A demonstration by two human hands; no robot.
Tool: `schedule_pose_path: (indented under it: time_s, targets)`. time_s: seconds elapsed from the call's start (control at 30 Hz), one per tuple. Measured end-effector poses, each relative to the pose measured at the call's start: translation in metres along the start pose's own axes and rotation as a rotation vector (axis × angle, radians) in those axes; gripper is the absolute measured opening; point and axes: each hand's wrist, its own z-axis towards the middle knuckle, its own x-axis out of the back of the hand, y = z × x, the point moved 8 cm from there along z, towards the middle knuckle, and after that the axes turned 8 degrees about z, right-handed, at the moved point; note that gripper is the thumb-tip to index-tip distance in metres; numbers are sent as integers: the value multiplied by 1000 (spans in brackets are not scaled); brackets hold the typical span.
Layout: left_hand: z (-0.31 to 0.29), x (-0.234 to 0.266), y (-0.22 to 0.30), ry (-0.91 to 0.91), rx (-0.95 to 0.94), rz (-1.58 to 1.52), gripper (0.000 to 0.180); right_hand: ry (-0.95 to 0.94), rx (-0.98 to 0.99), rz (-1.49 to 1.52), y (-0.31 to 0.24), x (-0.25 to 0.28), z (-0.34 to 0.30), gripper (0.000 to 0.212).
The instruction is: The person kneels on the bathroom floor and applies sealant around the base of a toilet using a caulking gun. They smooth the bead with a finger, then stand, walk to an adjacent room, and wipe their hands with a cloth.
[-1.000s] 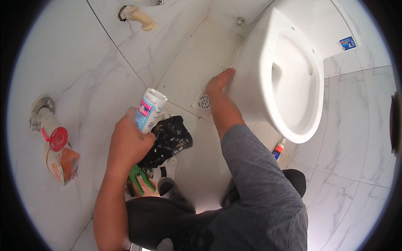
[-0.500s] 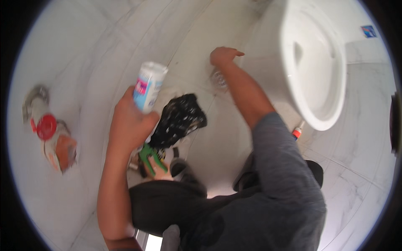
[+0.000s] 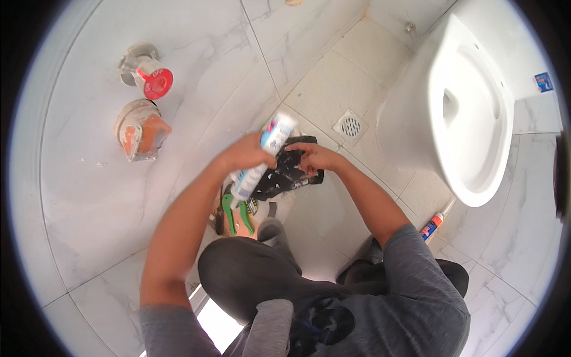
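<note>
My left hand (image 3: 247, 152) is wrapped around a white and blue sealant cartridge (image 3: 250, 181). The cartridge is tilted, with its narrow end pointing down toward the floor. Beside it lies a crumpled black plastic bag (image 3: 286, 181) with white smears. My right hand (image 3: 318, 159) is over the bag's right part, its fingers apart and the index finger stretched toward the cartridge. Whether the fingertips touch the bag, I cannot tell. Just below the cartridge's narrow end is a green-handled hand tool (image 3: 227, 208), partly hidden.
A white toilet (image 3: 439, 143) stands at the right, an orange and blue tube (image 3: 433, 227) on the floor near its front. A square floor drain (image 3: 351, 126) lies beyond my hands. From the left wall stick out a red-capped fitting (image 3: 158, 83) and an orange pipe end (image 3: 156, 128).
My right hand has come back from the floor drain to the black bag, uncovering the drain. The cartridge is now in front of the bag, its narrow end showing. The view has shifted.
</note>
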Motion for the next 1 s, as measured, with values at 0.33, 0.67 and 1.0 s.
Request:
schedule_pose_path:
  time_s: [0.33,0.67,1.0]
  targets:
    - [48,-53,-94,-74,-20,-243,110,-100,-268,-673,-9,9,28,95]
    - [69,-62,-137,-22,67,31,124,330,-210,-1466,7,8,41,49]
    - [68,-58,-131,-71,87,-122,113,-53,-77,-1376,-47,-2,38,46]
